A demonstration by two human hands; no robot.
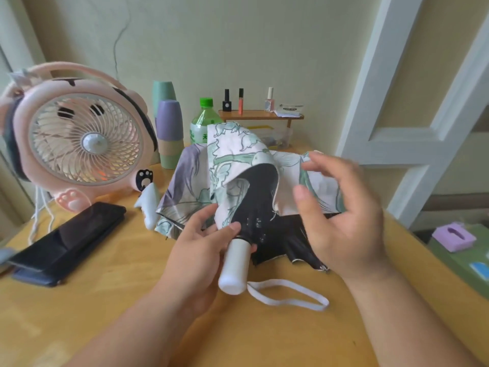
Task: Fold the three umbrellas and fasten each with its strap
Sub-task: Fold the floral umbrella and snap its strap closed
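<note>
A collapsed umbrella (238, 160) with white, green and lilac floral cloth and a black lining lies loose and unfolded on the wooden table (105, 300). My left hand (201, 250) grips its white handle (235, 263) from the left, thumb near the top of the handle. A white wrist loop (291, 295) trails from the handle's end onto the table. My right hand (341, 215) hovers over the right side of the cloth, fingers spread and relaxed, blurred, holding nothing. Only this one umbrella is in view.
A pink cat-shaped fan (79, 139) stands at the left, with a dark phone (71, 239) in front of it. Stacked cups (169, 128), a green-capped bottle (203, 120) and a small shelf of nail polish (260, 115) line the back. A white frame (412, 102) rises at the right.
</note>
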